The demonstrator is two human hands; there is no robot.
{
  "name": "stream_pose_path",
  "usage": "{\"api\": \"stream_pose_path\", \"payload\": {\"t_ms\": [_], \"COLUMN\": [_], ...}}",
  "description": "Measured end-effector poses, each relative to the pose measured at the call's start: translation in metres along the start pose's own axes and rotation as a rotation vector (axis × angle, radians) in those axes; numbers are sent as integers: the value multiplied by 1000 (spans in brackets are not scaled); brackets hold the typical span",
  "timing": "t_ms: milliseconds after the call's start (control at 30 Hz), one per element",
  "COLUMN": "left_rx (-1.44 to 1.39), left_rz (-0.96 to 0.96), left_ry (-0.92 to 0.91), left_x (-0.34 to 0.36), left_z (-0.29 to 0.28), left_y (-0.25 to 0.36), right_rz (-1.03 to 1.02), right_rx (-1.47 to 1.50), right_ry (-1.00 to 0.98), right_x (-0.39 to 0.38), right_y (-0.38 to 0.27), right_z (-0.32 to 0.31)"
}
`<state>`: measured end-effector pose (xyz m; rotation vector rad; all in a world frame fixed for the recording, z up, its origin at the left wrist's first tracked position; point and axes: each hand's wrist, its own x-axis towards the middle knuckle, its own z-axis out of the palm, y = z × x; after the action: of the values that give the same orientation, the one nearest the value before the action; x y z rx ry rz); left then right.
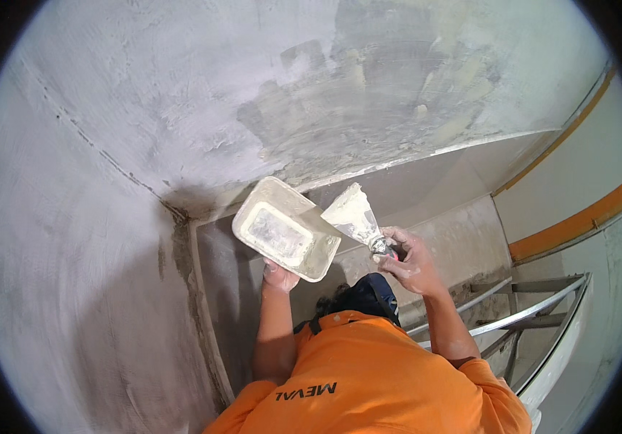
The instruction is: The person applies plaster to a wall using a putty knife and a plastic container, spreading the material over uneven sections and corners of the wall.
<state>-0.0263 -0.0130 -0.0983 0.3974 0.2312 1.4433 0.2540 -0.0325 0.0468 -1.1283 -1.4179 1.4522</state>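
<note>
My left hand [280,276] is closed on the near edge of a pale rectangular plastic tub [282,194], its fingers mostly hidden beneath it. The tub is tilted, and whitish plaster or filler coats its inside. To its right, my right hand [413,262] grips a wide putty knife [358,220] by the red and dark handle. Creamy paste covers the far part of its blade, which points up and left, close to the tub's right rim. Pale residue is smeared on both hands.
Ahead is a plastered wall [376,79] with darker grey damp-looking patches. It meets a left wall [94,275] at a cracked corner. Below it runs a grey ledge [426,181]. A metal ladder-like frame [535,311] stands at right, near orange-brown trim [571,235].
</note>
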Motion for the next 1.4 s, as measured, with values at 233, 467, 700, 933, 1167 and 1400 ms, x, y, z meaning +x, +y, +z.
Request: {"api": "stream_pose_path", "payload": {"t_ms": [233, 467, 700, 933, 1167, 1400], "left_rx": [144, 258, 233, 309, 383, 417], "left_rz": [19, 50, 89, 52, 0, 34], "left_ry": [-67, -52, -63, -22, 3, 6], "left_x": [-9, -19, -18, -12, -10, -11], "left_z": [24, 38, 22, 35, 44, 44], "left_y": [13, 27, 28, 31, 29, 31], "right_rz": [-290, -434, -594, -568, -554, -551], "right_rx": [-287, -473, -639, -713, -731, -777], "right_ry": [180, 194, 150, 160, 214, 232], "right_x": [4, 12, 15, 17, 22, 31], "right_y": [-11, -9, -19, -15, -21, -15], "right_z": [20, 37, 36, 39, 53, 61]}}
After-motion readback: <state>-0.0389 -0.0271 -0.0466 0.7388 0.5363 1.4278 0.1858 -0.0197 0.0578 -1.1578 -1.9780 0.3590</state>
